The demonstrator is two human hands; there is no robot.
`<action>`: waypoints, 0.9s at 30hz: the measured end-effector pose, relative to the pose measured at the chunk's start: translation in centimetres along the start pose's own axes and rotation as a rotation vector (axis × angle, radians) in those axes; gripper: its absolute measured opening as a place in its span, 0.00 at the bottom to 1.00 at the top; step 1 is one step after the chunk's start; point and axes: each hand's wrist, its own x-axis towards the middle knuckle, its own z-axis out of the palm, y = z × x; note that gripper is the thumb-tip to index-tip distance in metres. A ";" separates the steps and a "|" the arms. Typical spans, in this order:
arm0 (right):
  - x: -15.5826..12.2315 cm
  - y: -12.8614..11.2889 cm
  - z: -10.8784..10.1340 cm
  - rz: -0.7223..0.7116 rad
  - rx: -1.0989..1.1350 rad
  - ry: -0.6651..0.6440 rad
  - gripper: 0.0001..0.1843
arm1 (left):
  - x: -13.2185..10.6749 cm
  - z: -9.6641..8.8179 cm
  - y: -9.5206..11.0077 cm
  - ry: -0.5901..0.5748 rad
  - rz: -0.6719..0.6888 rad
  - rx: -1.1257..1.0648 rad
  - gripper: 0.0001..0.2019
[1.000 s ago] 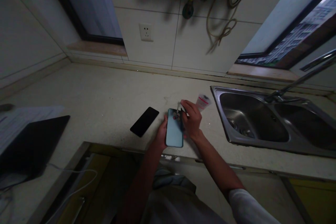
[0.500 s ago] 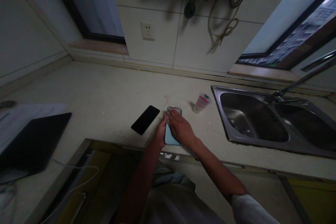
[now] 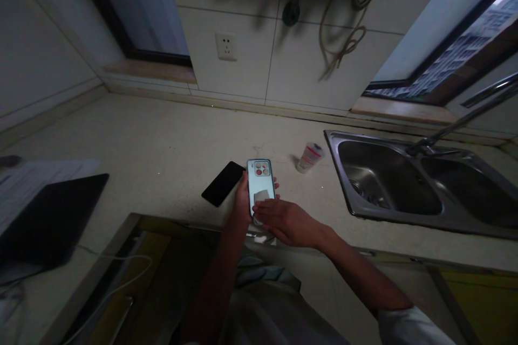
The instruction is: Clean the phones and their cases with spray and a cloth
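Observation:
My left hand (image 3: pixel 243 199) is wrapped behind a pale blue phone case (image 3: pixel 252 180), its fingertips showing past the case's right edge. Near the top of the case are round camera openings, with skin tones visible through some. My right hand (image 3: pixel 283 218) presses a small whitish wipe (image 3: pixel 261 194) against the lower part of the case, fingers held together; the wipe's exact material is unclear. Just left of the case, a black phone (image 3: pixel 224 184) lies flat on the counter. To the right stands a white tube with pink print (image 3: pixel 311 158).
On the right, a double steel sink (image 3: pixel 352 194) with a faucet (image 3: pixel 429 143) is set into the counter (image 3: pixel 170 135). A black flat item (image 3: pixel 56 215) and papers (image 3: pixel 81 166) lie at the left, with a white cable (image 3: pixel 133 257) hanging down. A wall socket (image 3: pixel 226 46) is behind.
My right hand has slid from the top of the case down to its lower end, uncovering the camera openings and the wipe. The case has shifted slightly left and up.

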 end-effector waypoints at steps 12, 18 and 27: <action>-0.5 -0.5 -0.3 0.028 -0.268 0.053 0.08 | -1.2 0.1 -0.1 -0.102 0.116 0.042 0.33; -0.3 0.1 -0.9 0.129 -0.387 -0.008 0.06 | -1.6 1.2 -0.3 -0.012 0.175 0.072 0.30; 0.5 2.4 -0.8 0.236 -0.194 -0.083 0.06 | -1.4 0.8 -0.8 0.094 0.189 0.110 0.28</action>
